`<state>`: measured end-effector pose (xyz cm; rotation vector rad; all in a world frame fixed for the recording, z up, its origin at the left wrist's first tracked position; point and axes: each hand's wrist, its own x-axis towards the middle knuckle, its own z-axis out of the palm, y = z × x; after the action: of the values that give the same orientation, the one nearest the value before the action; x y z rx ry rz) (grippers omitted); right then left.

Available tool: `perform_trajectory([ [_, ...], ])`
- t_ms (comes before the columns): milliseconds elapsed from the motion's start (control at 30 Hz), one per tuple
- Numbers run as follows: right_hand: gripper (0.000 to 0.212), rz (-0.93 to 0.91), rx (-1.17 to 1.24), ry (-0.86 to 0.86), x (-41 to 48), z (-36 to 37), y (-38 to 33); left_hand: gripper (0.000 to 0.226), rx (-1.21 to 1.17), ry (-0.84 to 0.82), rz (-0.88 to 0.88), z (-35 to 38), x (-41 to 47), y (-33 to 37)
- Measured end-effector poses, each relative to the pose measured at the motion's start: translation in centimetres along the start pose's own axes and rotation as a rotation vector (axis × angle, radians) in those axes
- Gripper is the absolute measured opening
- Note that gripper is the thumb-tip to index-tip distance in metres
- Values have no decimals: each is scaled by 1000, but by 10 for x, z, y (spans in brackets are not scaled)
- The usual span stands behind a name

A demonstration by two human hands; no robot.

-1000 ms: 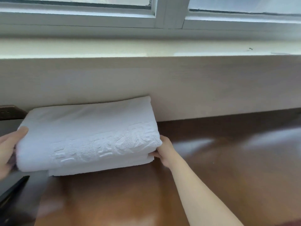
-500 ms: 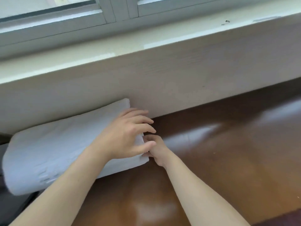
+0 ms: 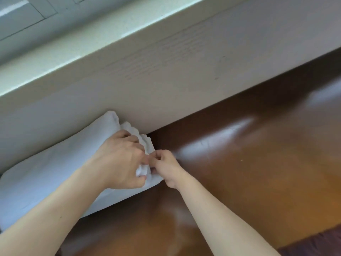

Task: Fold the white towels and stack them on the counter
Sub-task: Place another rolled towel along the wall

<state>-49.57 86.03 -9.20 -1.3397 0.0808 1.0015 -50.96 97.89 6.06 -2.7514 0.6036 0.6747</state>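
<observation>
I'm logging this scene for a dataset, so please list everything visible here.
towel stack: one, white, folded, on the left of the counter against the wall panel; number of towels unclear
counter: one, glossy brown wood
wall panel: one, beige, behind the counter
window sill: one, cream, above the panel
window frame: one, grey-white, top left
dark fabric: one, purplish, bottom right corner
left hand: grips the stack's right end
right hand: pinches the same end
</observation>
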Motion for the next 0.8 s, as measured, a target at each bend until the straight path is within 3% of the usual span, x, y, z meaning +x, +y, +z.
perform_trajectory([
  [167,27,-67,116,-38,-4,-12,3,39,-44,112,14,-6,-2,2],
  [400,15,-20,273,-10,-7,-19,13,42,-95,213,33,6,6,14],
  [667,7,8,202,32,-9,-21,6,37,-168,318,41,22,15,32],
  [800,5,28,11,35,-12,-25,-3,39,-191,310,41,25,24,32],
])
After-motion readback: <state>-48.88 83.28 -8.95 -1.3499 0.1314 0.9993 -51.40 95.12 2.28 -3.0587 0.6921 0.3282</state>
